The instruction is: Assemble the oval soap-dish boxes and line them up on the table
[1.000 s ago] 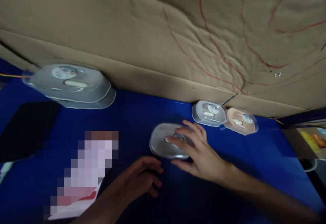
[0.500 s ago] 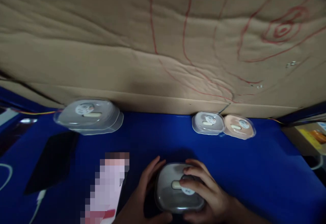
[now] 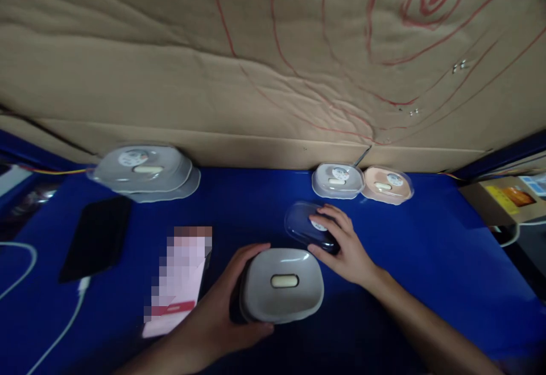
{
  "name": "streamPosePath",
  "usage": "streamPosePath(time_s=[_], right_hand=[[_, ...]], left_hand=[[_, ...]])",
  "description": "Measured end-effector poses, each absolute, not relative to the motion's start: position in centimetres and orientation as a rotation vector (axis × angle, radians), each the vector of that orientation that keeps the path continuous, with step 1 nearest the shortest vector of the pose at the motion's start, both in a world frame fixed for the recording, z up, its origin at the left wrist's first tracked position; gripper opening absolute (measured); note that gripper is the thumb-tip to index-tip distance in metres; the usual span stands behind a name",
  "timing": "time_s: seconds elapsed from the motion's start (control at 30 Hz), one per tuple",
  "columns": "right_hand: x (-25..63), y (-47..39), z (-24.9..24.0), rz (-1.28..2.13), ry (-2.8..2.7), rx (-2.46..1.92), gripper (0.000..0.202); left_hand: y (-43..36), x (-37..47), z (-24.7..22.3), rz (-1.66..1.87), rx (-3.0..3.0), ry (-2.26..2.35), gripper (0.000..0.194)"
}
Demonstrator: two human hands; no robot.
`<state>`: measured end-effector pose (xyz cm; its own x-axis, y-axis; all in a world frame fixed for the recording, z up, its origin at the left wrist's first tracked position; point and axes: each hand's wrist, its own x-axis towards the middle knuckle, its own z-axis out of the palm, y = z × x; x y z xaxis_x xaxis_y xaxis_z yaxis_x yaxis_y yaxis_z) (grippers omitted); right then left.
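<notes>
A grey rounded box [image 3: 294, 301], its shallow top bearing a cream oval piece in the middle, stands near the front. My left hand [image 3: 224, 304] is curved around its left side, fingers behind and thumb in front. Just beyond the box, a clear plastic lid [image 3: 299, 221] with a round white sticker is low over the blue table or resting on it; I cannot tell which. My right hand [image 3: 347, 250] grips the lid from above and the right, its fingers across the sticker. The lid is apart from the box.
Along the cardboard wall [image 3: 170, 90] stand stacked grey lidded boxes [image 3: 174, 170], another grey one [image 3: 336, 180] and a peach one [image 3: 387, 185]. A black phone-like slab [image 3: 98, 235], white cable [image 3: 68, 324] and lit phone [image 3: 179, 284] lie left on the blue table [image 3: 430, 261]. A carton [image 3: 507, 198] is far right.
The clear lid has come off the grey box, and my right hand has carried it away to the far side. My left hand still holds the box. The view has shifted a little.
</notes>
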<state>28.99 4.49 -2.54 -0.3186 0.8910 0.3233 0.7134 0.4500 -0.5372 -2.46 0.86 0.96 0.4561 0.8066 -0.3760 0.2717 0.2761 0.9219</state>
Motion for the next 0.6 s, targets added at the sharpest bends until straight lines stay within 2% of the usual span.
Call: streamPosePath(time_s=[0.17,0.33,0.53,0.6], right_hand=[[28.4,2.9,-0.8,0.213,-2.275,-1.275,0.042],[26.9,0.5,0.7,0.348,-2.532,-0.905,0.055],[26.4,0.2,-1.1,0.430,-2.346,-0.903,0.043],[26.7,0.4,-1.5,0.414,-2.284,-0.992,0.044]], left_hand=[[1.2,-1.8,1.5,0.513,1.182,0.954,0.096],[1.3,-0.5,0.9,0.679,1.080,0.899,0.097],[0.7,0.1,0.3,0.747,0.999,0.909,0.124],[1.0,-0.5,0.4,0.708,0.936,0.946,0.122]])
